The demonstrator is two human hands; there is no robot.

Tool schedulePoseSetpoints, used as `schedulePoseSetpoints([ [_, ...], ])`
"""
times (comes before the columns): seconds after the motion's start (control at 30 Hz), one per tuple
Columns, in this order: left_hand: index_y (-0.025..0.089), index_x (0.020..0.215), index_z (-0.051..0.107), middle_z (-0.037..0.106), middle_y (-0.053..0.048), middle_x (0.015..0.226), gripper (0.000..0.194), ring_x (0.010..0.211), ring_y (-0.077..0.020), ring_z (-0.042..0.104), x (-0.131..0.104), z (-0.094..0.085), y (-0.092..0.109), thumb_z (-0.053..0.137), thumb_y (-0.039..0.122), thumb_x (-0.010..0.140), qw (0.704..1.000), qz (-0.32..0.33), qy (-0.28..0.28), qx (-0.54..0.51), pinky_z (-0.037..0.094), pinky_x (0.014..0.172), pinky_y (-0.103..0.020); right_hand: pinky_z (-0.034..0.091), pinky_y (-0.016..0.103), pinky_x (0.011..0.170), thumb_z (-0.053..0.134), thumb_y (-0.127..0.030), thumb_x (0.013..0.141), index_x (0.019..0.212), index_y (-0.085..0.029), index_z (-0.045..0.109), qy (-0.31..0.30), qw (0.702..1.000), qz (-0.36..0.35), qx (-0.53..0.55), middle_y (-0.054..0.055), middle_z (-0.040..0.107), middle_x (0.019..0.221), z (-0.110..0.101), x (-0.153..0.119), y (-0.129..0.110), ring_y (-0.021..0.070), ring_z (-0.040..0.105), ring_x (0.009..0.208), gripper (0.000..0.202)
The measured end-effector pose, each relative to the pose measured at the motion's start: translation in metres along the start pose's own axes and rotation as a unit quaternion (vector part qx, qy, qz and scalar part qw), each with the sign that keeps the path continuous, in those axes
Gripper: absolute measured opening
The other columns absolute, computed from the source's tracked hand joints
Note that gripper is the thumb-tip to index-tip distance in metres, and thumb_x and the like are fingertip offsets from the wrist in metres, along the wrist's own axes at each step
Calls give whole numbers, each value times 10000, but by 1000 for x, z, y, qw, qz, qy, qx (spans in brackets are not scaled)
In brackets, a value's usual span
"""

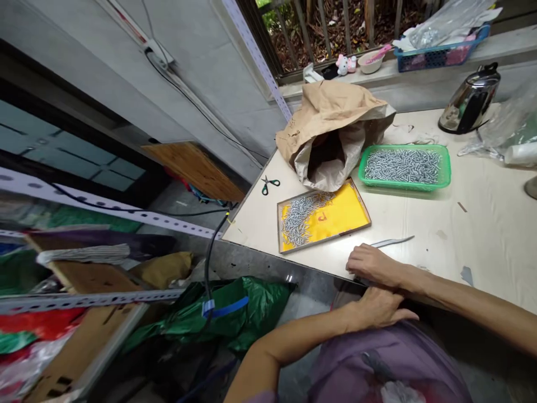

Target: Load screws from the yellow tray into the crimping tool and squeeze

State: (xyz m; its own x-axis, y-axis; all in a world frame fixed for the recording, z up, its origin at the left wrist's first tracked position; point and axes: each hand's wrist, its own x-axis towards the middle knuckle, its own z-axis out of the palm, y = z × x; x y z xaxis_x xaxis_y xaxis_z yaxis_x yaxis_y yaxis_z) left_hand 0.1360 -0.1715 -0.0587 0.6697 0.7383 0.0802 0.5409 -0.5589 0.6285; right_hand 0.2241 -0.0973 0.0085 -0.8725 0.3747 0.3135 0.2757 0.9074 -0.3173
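My right hand (371, 265) rests at the table's front edge, its fingers loosely bent downward with nothing visible in them. Just beyond its knuckles lies a thin, pointed grey metal tool (394, 242), partly hidden by the hand. My left hand (375, 308) is below the edge, close against my right wrist; its thumb sticks out and its other fingers are partly covered. Small silvery metal pins or screws (298, 218) are heaped at the left of a shallow yellow-bottomed tray (342, 210). More of these pieces fill a green plastic basket (450, 168).
A brown paper bag (331, 112) gapes toward me behind the tray. Scissors (269, 183) lie open at the table's left. A steel kettle (472, 101) stands at the back right, near clear plastic bags. A blue basket (440, 56) sits on the windowsill. Green sacking (255, 313) is on the floor.
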Motion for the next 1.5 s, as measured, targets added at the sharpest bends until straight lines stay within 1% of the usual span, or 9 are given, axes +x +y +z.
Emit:
schedulePoseSetpoints([
  [0.1,196,1158,624,629,-132,1197,331,1193,-290,520,2,-16,-7,449,372,940,999,25,41,22,423,1011,-461,455,300,679,424,-197,962,973,-192,612,198,978,52,50,47,646,831,-32,1,8,158,565,761,189],
  [0.2,194,1088,648,608,-128,1205,265,1166,-247,533,2,-54,-26,471,318,935,991,19,116,59,457,979,-412,495,315,668,500,-240,936,1042,-214,600,314,937,153,8,45,665,887,-79,-3,33,168,608,776,148],
  [0.3,163,986,668,638,-127,1027,209,1001,-232,572,2,-110,-62,479,230,927,951,-140,221,166,486,882,-397,522,361,693,534,-329,920,992,-230,627,334,905,253,-67,52,684,895,-120,-16,73,190,627,773,154],
  [0.47,140,923,671,629,-107,948,134,972,-240,540,-1,-174,-115,551,188,884,885,-327,165,288,459,861,-372,505,497,845,448,-411,950,1118,-219,625,246,894,341,-157,112,692,1020,-134,-44,128,275,624,973,311],
  [0.57,123,908,666,632,-121,962,158,982,-250,534,-2,-180,-129,524,190,892,871,-353,105,327,445,860,-366,499,525,883,427,-429,953,1225,-187,580,197,918,305,-162,136,654,1147,-116,-54,121,300,591,1090,395],
  [0.77,97,943,660,632,-149,993,267,1008,-257,527,2,-182,-142,397,113,896,850,-393,44,349,441,845,-344,549,401,762,377,-337,972,1098,-182,642,134,964,222,-63,114,694,1033,-70,-63,39,234,661,929,332],
  [0.93,96,950,657,634,-155,975,287,1001,-257,531,3,-189,-143,380,79,875,853,-386,24,351,445,829,-339,536,336,686,353,-272,974,973,-199,663,74,971,226,7,82,698,885,-41,-80,-9,195,669,795,318],
  [1.37,116,806,679,670,-149,921,244,950,-242,568,3,-198,-120,441,68,832,902,-312,21,296,437,833,-327,482,333,642,378,-225,960,942,-185,653,52,960,275,3,78,648,821,-17,-94,-26,192,612,711,279],
  [1.5,134,835,699,688,-59,830,141,725,-149,589,2,-178,-82,581,202,800,932,-350,92,34,448,668,-244,455,311,656,467,-201,927,930,-180,639,7,954,298,-13,72,615,834,-14,-98,-31,193,597,747,173],
])
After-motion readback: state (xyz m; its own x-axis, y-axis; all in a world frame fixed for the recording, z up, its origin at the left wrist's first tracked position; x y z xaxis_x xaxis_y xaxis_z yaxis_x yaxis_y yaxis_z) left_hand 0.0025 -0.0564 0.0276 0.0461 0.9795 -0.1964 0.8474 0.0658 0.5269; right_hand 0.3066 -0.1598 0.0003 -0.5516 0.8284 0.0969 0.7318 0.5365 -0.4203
